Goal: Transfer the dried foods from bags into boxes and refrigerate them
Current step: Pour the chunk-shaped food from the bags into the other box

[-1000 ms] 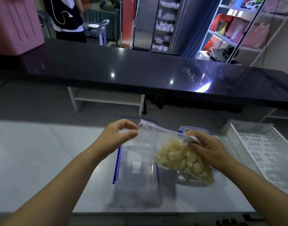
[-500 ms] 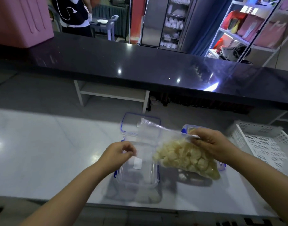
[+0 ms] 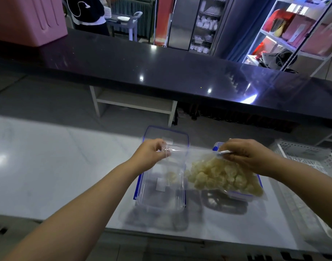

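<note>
two hands held one clear bag (image 3: 208, 166) at centre frame, just above the white counter (image 3: 48, 166). my left hand (image 3: 152, 156) pinched the bag's open corner between thumb and fingertips; my right hand (image 3: 249, 157) pinched the opposite top edge, its fingers curled over the seal strip. pale dried pieces (image 3: 221, 178) sagged in the bag's lower right half, hanging over a second blue-clipped box (image 3: 236, 194) at right of centre. the open clear box (image 3: 161, 189) sat below my left hand, and a piece or two seemed to lie inside it, though glare and the bag's film made that hard to confirm. its lid (image 3: 167, 136) appeared to lie just beyond it, towards the top of the frame. a white slatted basket (image 3: 302, 159) filled the right edge.

i judged the pour barely begun. the risk lay in the slack mouth: stretched flat between two pinches, it could dump pieces wide of the box rim onto the counter or into the neighbouring box. the load sat off to the right of the target, so a quick tilt could send it sliding all at once. thin film could also slip from either pinch.
</note>
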Motion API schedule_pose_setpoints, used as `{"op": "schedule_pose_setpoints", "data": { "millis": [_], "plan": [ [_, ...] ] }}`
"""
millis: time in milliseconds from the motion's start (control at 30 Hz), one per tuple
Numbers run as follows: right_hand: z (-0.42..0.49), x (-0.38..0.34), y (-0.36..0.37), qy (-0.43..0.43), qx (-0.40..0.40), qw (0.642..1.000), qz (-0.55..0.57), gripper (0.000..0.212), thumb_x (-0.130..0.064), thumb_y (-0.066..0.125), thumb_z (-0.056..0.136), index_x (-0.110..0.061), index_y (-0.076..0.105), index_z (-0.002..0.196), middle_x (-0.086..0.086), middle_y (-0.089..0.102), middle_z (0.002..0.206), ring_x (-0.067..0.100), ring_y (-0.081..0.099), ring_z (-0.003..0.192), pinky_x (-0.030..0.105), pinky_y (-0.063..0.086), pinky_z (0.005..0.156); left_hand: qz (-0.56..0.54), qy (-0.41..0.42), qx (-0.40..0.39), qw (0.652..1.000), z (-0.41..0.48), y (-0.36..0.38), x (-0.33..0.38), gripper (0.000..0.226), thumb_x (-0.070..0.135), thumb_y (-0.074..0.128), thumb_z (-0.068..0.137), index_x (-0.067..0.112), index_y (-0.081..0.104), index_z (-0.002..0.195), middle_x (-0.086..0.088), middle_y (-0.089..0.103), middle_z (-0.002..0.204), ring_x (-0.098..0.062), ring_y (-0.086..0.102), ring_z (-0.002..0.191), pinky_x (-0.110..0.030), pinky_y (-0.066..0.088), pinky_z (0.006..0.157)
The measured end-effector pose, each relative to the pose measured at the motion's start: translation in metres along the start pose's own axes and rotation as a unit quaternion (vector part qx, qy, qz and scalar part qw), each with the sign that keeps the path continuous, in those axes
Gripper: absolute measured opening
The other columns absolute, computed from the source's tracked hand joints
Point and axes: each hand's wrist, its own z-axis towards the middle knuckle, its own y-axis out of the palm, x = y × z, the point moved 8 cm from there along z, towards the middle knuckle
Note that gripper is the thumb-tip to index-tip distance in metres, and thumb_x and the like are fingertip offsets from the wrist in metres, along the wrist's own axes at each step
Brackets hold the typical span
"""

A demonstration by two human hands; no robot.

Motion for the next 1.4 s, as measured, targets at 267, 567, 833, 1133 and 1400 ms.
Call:
{"op": "schedule_pose_setpoints", "data": {
  "millis": [267,567,833,1133,1400],
  "plan": [
    [0.009,-0.010,-0.004,-0.013,-0.021,1.000,-0.020,0.013,-0.017,0.064,0.088,-0.016,0.071,0.099,-0.011,0.061,0.091,0.006,0.058,0.086,0.018,0.045,0.077,-0.077,-0.007,0.014,0.997,-0.015,-0.017,-0.003,0.012,0.010,0.060,0.088,0.021,0.065,0.084,0.006,0.068,0.084,0.000,0.062,0.077,-0.011,0.045,0.070],
    [0.030,-0.033,-0.007,0.008,-0.089,0.983,-0.160,0.021,-0.030,0.053,0.094,-0.020,0.067,0.106,-0.005,0.063,0.106,0.018,0.059,0.099,0.037,0.047,0.088,0.065,0.044,-0.144,0.986,-0.034,-0.008,0.037,0.072,0.038,0.073,0.076,0.033,0.039,0.139,0.016,0.045,0.138,0.000,0.042,0.122,-0.019,0.033,0.098],
    [0.041,-0.053,-0.003,-0.014,-0.099,0.962,-0.253,0.026,-0.032,0.045,0.098,-0.025,0.061,0.117,-0.006,0.060,0.116,0.018,0.054,0.109,0.032,0.044,0.091,0.197,0.035,-0.110,0.974,-0.029,0.007,0.018,0.058,0.029,0.064,0.083,0.032,0.043,0.137,0.014,0.045,0.142,-0.006,0.041,0.129,-0.020,0.032,0.102],
    [0.043,-0.057,-0.011,-0.003,-0.094,0.962,-0.256,0.027,-0.031,0.045,0.098,-0.026,0.062,0.118,-0.006,0.062,0.120,0.018,0.056,0.109,0.037,0.045,0.095,0.188,0.029,-0.117,0.975,-0.020,0.001,0.015,0.047,0.027,0.058,0.089,0.035,0.046,0.135,0.011,0.047,0.141,-0.010,0.043,0.128,-0.027,0.036,0.106],
    [0.043,-0.055,-0.008,0.025,-0.114,0.957,-0.264,0.025,-0.030,0.046,0.097,-0.027,0.062,0.116,-0.005,0.063,0.117,0.019,0.056,0.107,0.037,0.047,0.091,0.218,0.032,-0.130,0.967,-0.020,0.012,0.027,0.065,0.037,0.064,0.082,0.033,0.037,0.140,0.012,0.040,0.146,-0.010,0.040,0.132,-0.030,0.037,0.107]
  ]
}}
